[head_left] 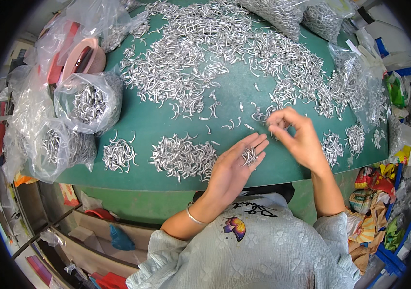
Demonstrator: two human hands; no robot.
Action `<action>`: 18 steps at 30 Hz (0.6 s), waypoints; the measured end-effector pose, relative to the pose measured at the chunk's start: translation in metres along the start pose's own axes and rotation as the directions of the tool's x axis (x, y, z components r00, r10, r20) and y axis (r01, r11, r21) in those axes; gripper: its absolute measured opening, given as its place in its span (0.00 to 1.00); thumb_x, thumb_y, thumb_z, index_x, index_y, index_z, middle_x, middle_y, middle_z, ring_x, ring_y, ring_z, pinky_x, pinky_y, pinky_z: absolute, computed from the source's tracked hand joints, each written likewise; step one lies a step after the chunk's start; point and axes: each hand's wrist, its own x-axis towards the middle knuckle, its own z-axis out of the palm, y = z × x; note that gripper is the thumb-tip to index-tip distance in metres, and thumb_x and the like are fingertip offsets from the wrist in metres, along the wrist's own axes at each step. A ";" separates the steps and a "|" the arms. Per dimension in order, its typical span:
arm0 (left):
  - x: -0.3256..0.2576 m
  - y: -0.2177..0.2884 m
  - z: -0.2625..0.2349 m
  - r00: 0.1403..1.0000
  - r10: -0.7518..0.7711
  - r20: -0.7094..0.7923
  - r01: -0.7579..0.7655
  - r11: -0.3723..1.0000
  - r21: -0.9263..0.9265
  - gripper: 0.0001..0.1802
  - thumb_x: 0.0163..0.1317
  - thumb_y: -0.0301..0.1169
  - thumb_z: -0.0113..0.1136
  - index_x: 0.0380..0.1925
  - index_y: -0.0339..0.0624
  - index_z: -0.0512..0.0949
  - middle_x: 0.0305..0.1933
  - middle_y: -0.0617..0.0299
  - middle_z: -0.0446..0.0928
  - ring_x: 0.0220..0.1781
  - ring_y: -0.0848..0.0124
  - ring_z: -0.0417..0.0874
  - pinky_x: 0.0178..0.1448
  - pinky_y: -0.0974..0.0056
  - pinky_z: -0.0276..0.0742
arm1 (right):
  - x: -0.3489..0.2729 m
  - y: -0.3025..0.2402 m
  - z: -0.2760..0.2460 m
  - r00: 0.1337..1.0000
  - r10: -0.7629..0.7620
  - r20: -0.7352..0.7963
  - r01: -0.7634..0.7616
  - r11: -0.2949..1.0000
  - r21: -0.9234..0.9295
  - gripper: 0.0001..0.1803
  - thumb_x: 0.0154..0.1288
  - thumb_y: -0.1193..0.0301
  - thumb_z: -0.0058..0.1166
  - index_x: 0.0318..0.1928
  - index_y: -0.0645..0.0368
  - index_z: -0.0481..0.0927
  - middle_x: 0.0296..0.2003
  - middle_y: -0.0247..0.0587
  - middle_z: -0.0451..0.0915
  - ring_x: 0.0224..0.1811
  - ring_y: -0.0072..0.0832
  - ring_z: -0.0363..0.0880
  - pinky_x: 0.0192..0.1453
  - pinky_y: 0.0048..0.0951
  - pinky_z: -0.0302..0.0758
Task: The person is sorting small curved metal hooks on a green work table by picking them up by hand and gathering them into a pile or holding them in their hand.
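My left hand (236,166) is palm up near the table's front edge, with a small cluster of curved silver metal pieces (249,156) resting in its cupped fingers. Just to the right, my right hand (296,135) hovers with thumb and fingers curled together in a pinch. Grey bits show by its fingertips, but what it grips is not clear. A few loose metal pieces lie on the table below and beyond it. Left of my left hand is a dense heap of the same pieces (184,156).
A broad spread of metal pieces (195,43) covers the far part of the green table (240,84). Smaller piles (119,155) lie along the front. Clear plastic bags of pieces (88,103) stand at left, more at far right (318,21). A pink basket (84,60) sits behind the left bags.
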 end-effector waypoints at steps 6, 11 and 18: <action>-0.003 0.002 0.001 1.000 -0.006 -0.001 0.006 1.000 -0.001 0.23 0.72 0.32 0.43 0.61 0.27 0.65 0.67 0.40 0.62 0.71 0.54 0.63 0.73 0.53 0.59 | -0.003 0.015 -0.006 0.982 0.175 0.072 -0.189 0.937 0.295 0.10 0.64 0.78 0.54 0.46 0.62 0.80 0.32 0.29 0.79 0.34 0.13 0.72 0.40 0.20 0.70; -0.004 0.002 -0.001 1.000 -0.006 -0.013 0.006 1.000 0.015 0.23 0.71 0.32 0.43 0.61 0.27 0.65 0.66 0.42 0.64 0.69 0.54 0.64 0.72 0.53 0.61 | -0.007 0.024 -0.005 0.978 0.207 0.022 -0.192 0.862 0.470 0.08 0.66 0.77 0.54 0.45 0.64 0.78 0.32 0.27 0.78 0.34 0.12 0.72 0.40 0.18 0.70; 0.000 -0.003 -0.005 1.000 0.009 0.000 -0.009 1.000 0.003 0.23 0.71 0.33 0.44 0.61 0.27 0.65 0.65 0.44 0.66 0.69 0.55 0.65 0.72 0.53 0.62 | -0.015 0.017 -0.008 0.980 0.196 0.020 -0.197 0.971 0.139 0.05 0.62 0.78 0.58 0.39 0.61 0.79 0.28 0.24 0.76 0.29 0.09 0.68 0.33 0.17 0.68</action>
